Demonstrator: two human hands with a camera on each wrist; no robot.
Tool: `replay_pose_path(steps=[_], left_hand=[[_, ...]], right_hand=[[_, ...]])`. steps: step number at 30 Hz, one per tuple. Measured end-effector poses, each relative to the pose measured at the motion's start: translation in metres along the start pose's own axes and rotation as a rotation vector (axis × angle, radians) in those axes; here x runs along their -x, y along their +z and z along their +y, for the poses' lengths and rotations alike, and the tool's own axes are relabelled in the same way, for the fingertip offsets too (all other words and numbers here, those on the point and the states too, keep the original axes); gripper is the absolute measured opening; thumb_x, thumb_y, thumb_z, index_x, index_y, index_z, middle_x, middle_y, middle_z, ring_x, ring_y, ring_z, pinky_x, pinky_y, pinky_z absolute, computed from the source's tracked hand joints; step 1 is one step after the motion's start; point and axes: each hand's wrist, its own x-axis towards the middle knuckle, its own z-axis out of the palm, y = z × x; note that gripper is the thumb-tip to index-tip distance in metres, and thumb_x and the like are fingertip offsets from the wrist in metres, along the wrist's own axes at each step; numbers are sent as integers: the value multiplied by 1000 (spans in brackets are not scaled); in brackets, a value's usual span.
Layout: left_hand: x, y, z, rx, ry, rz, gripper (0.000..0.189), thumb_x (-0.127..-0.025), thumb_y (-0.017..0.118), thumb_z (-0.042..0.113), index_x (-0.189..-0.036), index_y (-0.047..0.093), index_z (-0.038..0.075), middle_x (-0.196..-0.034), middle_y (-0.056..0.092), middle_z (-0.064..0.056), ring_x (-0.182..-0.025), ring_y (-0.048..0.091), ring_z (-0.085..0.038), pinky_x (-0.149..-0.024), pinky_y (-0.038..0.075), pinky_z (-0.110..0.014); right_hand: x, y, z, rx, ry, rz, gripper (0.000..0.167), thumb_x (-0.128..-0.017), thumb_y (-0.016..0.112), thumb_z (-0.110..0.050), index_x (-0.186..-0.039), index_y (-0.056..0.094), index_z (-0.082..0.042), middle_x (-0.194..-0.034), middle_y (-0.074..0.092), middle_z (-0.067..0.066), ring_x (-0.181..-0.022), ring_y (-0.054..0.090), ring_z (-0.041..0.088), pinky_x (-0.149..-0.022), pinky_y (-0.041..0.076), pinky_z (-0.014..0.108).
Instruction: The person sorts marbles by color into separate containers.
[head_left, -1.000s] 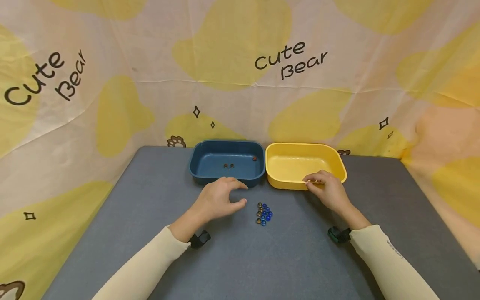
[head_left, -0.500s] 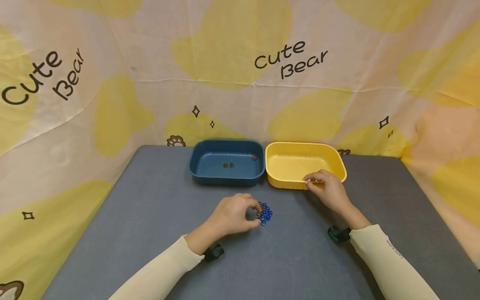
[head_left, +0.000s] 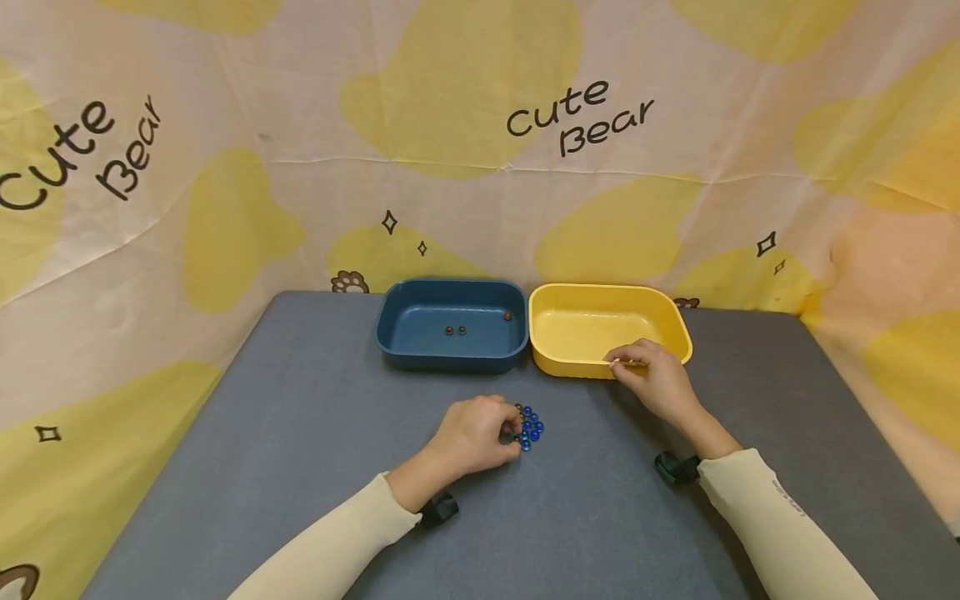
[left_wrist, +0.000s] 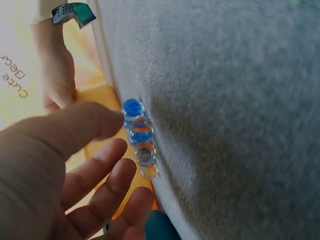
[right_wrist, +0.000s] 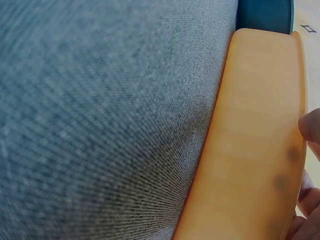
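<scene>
My left hand [head_left: 474, 433] reaches down to a small cluster of glass marbles [head_left: 532, 425] on the grey table, fingers curved and overlapping the cluster's left side. In the left wrist view, thumb and fingertips stand apart just short of the marbles [left_wrist: 140, 131], with nothing held between them. These marbles are mostly blue, some amber. My right hand [head_left: 660, 381] grips the near rim of the yellow tub [head_left: 558, 367], thumb outside and fingers inside. Through the tub's wall [right_wrist: 250, 125] in the right wrist view, dark fingertip spots show.
A dark blue tub [head_left: 450, 363] stands left of the yellow one, its side close against it. Inside it lie two brown marbles [head_left: 455, 331] side by side and a reddish one [head_left: 507, 316] at the right. A printed cloth [head_left: 465, 125] hangs behind the table.
My left hand has come down and right from near the blue tub to the marbles, its thumb and fingers drawing closer together. The right hand stays on the yellow tub's rim.
</scene>
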Motion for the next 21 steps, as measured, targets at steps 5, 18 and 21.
replay_pose_path(steps=[5, 18, 21], left_hand=[[0, 1, 2, -11, -28, 0, 11, -76, 76, 31, -77, 67, 27, -73, 55, 13, -62, 46, 0, -50, 36, -20], [-3, 5, 1, -32, -29, -13, 8, -76, 77, 28, -79, 70, 26, -73, 56, 13, -62, 48, 0, -51, 37, -21], [-4, 6, 0, -34, -21, -5, 8, -76, 77, 27, -79, 69, 26, -72, 56, 13, -62, 48, 0, -51, 38, -21]], right_hand=[[0, 0, 0, 0, 7, -4, 8, -86, 70, -10, -91, 75, -15, -84, 67, 1, -81, 61, 19, -74, 48, 39], [0, 0, 0, 7, 2, -1, 9, -86, 70, -9, -91, 75, -14, -85, 68, 2, -81, 61, 20, -73, 48, 39], [0, 0, 0, 8, -3, 3, 9, -85, 70, -9, -91, 75, -14, -85, 68, 2, -81, 61, 20, -73, 48, 40]])
